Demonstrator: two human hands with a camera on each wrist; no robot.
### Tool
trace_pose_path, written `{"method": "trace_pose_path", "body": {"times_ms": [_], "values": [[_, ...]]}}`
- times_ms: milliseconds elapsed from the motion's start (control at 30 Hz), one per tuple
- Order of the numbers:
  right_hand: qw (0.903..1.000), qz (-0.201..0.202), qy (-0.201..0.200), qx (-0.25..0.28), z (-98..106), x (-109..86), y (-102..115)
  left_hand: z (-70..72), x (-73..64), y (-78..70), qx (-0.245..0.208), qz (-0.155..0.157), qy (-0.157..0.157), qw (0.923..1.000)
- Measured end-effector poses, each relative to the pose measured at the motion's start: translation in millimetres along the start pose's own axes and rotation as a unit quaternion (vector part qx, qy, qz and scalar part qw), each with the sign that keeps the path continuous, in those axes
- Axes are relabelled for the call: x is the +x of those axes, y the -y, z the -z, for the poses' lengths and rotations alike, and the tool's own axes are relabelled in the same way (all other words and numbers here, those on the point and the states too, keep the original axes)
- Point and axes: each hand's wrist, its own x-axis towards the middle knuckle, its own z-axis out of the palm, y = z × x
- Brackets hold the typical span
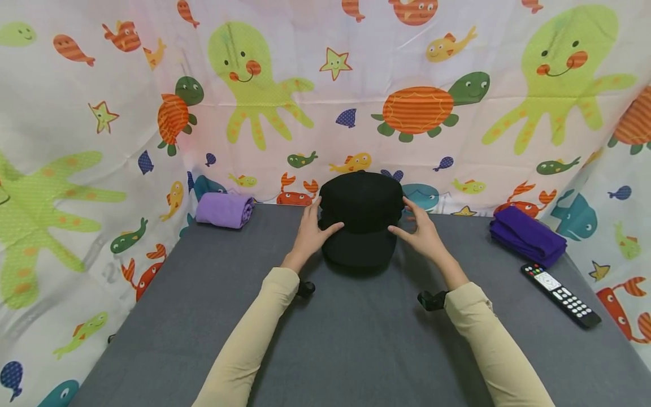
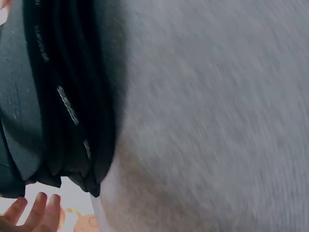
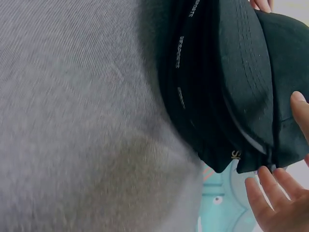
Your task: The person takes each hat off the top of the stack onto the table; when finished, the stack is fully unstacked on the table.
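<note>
A black cap (image 1: 361, 198) with a rounded crown and a curved brim (image 1: 359, 250) stands at the far middle of the grey table. Folded layers and printed inner tape show beneath the brim in both wrist views. My left hand (image 1: 309, 230) is at the cap's left side, thumb along its front, fingers loosely extended. On the other side is my right hand (image 1: 421, 233), thumb pointing inward at the front and fingers spread by the edge. In the right wrist view, the fingers (image 3: 270, 191) lie just beside the cap's edge; firm contact is unclear.
A rolled lilac cloth (image 1: 225, 210) lies at the back left of the grey table (image 1: 356, 339). Toward the right are a folded purple cloth (image 1: 528, 234) and a black remote control (image 1: 561, 295). A sea-animal curtain (image 1: 325, 124) hangs behind and along both sides.
</note>
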Motion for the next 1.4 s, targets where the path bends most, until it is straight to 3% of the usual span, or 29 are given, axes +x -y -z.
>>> {"method": "trace_pose_path", "body": {"times_ms": [267, 533, 1033, 1400], "values": [[0.9982, -0.038, -0.006, 0.047, -7.6, 4.3, 5.2, -2.4, -1.1, -0.4, -0.070, 0.020, 0.013, 0.9972], [0.9962, -0.066, -0.002, 0.057, -16.1, 2.3, 7.4, -1.3, -3.1, -6.0, -0.066, 0.014, 0.009, 0.9977], [0.9947, -0.066, -0.033, 0.072, -22.7, -5.3, 15.8, 2.1, -7.9, -7.1, -0.071, 0.001, -0.018, 0.9973], [0.9939, -0.065, -0.049, 0.074, -27.0, -8.8, 24.8, 6.1, -13.5, -13.4, -0.080, 0.018, -0.025, 0.9964]]}}
